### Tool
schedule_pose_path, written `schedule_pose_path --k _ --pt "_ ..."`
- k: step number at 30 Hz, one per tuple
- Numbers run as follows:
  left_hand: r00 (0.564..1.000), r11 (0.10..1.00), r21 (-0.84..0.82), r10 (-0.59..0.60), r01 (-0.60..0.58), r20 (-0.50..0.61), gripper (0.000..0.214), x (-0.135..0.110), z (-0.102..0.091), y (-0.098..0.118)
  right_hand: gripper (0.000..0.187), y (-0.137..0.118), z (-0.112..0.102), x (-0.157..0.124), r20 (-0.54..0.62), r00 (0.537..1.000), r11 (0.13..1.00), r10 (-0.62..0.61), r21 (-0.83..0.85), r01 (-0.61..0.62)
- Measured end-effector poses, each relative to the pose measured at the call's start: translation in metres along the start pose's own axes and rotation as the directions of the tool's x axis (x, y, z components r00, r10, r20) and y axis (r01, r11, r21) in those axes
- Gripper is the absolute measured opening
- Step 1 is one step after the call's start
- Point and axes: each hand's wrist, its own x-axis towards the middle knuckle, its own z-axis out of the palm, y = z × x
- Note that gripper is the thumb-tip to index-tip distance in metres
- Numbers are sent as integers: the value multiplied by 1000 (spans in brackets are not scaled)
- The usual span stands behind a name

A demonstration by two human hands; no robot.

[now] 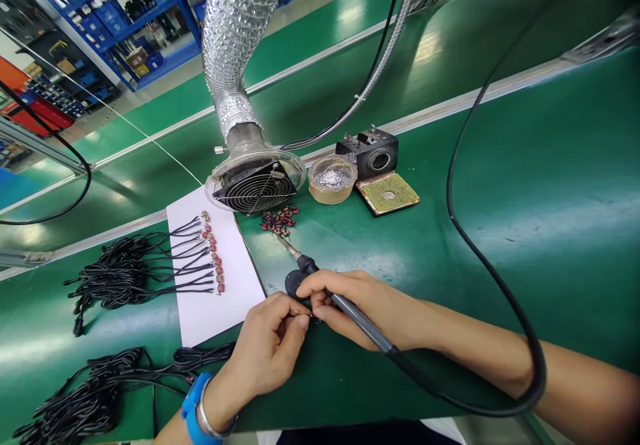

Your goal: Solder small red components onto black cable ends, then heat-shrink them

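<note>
My right hand grips a soldering iron like a pen, its tip pointing up and left toward a small heap of red and black coil parts. My left hand is closed in a pinch on a small part beside a dark round piece; what it pinches is too small to name. Both hands rest on the green mat near the front edge. The iron's black cable loops back round my right forearm.
A white sheet holds black wires with soldered red parts in a row. More black wires lie at front left. A fume duct with a fan grille, a solder dish, an iron stand and a sponge pad stand behind.
</note>
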Motion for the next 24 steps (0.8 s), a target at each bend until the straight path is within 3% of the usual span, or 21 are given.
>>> schedule_pose_path --k 5,10,24 --pt "998 999 -36 -5 2 -56 21 0 0 -1 31 -2 -1 1 -29 994 991 105 84 -103" --pt "998 1000 -25 7 -9 -56 19 0 -1 0 30 0 3 -1 -103 984 980 146 152 -129" --pt "995 999 -31 24 -27 -98 17 -1 3 -3 31 -1 8 2 -152 960 939 237 290 -186"
